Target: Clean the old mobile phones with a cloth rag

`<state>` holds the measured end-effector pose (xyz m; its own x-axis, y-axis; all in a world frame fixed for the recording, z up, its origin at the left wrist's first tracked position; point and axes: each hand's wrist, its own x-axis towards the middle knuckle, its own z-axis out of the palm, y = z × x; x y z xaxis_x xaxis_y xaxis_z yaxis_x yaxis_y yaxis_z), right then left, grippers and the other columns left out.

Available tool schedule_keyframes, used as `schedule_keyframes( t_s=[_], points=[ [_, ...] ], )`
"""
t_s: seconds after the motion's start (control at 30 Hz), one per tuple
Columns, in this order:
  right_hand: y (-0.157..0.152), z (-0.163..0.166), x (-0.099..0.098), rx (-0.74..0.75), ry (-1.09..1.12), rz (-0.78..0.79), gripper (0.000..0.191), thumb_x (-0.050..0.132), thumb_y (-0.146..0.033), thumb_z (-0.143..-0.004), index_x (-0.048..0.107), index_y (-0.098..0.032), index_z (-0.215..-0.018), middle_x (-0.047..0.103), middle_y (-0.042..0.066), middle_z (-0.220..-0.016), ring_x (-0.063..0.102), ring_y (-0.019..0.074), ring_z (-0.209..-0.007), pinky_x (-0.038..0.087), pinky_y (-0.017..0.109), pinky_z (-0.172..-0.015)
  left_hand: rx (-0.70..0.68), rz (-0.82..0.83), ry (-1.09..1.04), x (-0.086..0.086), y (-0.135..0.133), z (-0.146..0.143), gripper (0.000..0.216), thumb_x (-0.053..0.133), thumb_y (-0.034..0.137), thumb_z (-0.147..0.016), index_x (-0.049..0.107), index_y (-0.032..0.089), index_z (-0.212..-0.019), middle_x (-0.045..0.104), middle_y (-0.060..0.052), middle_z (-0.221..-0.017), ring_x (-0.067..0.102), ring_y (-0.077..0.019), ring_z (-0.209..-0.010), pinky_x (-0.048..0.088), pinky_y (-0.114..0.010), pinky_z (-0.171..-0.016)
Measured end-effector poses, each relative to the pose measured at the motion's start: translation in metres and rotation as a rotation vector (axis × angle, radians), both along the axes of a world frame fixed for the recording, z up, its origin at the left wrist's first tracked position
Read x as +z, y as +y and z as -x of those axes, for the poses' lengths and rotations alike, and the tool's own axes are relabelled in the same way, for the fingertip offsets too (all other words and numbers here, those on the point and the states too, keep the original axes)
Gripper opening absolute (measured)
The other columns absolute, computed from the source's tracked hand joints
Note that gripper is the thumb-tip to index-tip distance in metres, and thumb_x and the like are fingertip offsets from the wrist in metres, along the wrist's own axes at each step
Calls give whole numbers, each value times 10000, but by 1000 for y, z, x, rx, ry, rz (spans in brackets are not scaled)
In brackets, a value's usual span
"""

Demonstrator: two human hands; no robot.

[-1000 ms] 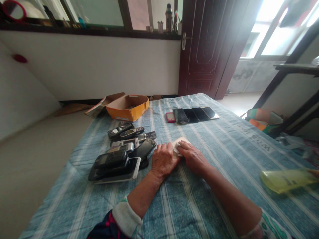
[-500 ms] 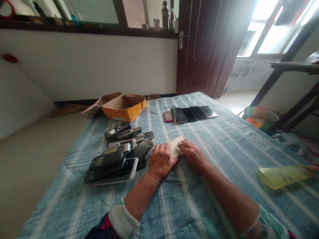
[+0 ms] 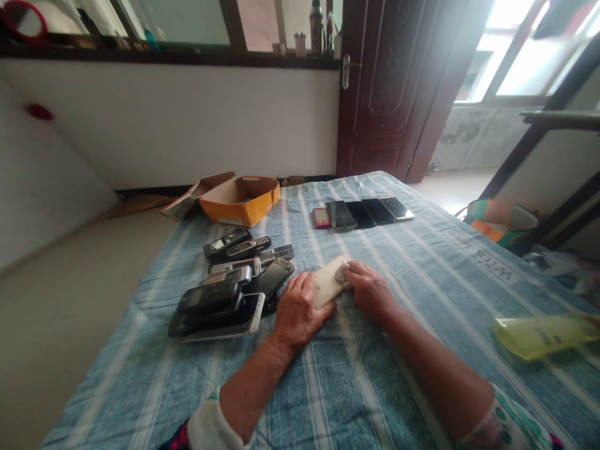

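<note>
A pale cream phone lies back side up on the striped blue cloth. My left hand grips its near left end, with the thumb along the lower edge. At its far right end, my right hand pinches a small white wad, tissue or cloth, against the back. Just left of my left hand is a pile of old phones, with a black phone and a white-edged phone at the near side. A dark slider-like phone lies closest to my fingers.
Beyond my hands, several dark phones lie in a row beside a small pink-edged item. An opened orange box stands at the back left. To the right lies a yellow translucent bag. A brown door is behind.
My left hand has slid toward the phone's near left end, so more of its back shows. My right hand, with the white wad, has shifted slightly right. The view has turned a little left.
</note>
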<state>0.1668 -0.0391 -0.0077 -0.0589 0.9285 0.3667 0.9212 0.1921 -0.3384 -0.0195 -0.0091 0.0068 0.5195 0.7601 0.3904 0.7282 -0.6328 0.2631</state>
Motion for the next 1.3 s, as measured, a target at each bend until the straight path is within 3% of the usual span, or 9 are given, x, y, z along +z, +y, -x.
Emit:
schedule_keyframes(
  t_s=[0.2, 0.43, 0.63, 0.87, 1.07, 1.13, 1.3],
  points=[
    [-7, 26, -1, 206, -86, -24, 296, 411, -75, -901, 675, -175, -989, 638, 116, -1119, 509, 252, -1188, 389, 374, -1030, -26, -40, -56, -15, -13, 20, 572, 663, 217, -748, 442, 127, -1268, 588, -176, -1244, 546, -325, -1188, 469, -474, -1029],
    [-8, 15, -3, 37, -126, -38, 336, 405, -21, -879, 676, -159, -1022, 624, 132, -1180, 518, 263, -1189, 437, 400, -988, -31, -62, -107, -19, -10, 21, 532, 691, 204, -734, 486, 108, -1215, 611, -181, -1191, 582, -330, -1125, 501, -489, -993],
    [-20, 33, -5, 233, -206, -138, 254, 467, -100, -915, 658, -135, -1079, 631, 134, -1167, 504, 266, -1220, 426, 395, -1027, -38, -78, -117, -19, -10, 21, 478, 697, 215, -741, 524, 99, -1172, 629, -176, -1153, 595, -332, -1090, 519, -494, -962],
    [-12, 18, -12, 24, -155, -137, 343, 399, -31, -890, 663, -152, -1073, 621, 121, -1208, 516, 270, -1208, 452, 411, -997, -46, -100, -132, -21, -10, 21, 480, 680, 228, -755, 518, 131, -1196, 623, -162, -1175, 594, -327, -1093, 514, -508, -963],
    [-11, 34, -7, 265, -189, -134, 334, 422, -51, -899, 647, -158, -1122, 618, 124, -1203, 494, 251, -1232, 406, 381, -1043, -40, -65, -159, -21, -9, 21, 511, 679, 218, -750, 508, 110, -1220, 625, -173, -1164, 590, -334, -1099, 512, -504, -961],
    [-5, 31, -5, 224, -183, -95, 345, 413, -42, -897, 648, -168, -1116, 618, 114, -1205, 496, 243, -1222, 397, 369, -1040, -34, -54, -168, -21, -9, 20, 519, 677, 225, -751, 502, 122, -1230, 624, -166, -1166, 591, -329, -1092, 510, -505, -959],
    [6, 24, 3, -33, -162, 51, 286, 426, -74, -905, 671, -165, -1021, 628, 110, -1161, 540, 241, -1109, 414, 337, -958, -28, -44, -173, -21, -10, 19, 530, 692, 212, -733, 511, 105, -1219, 621, -175, -1159, 590, -331, -1083, 497, -504, -972]
  ],
)
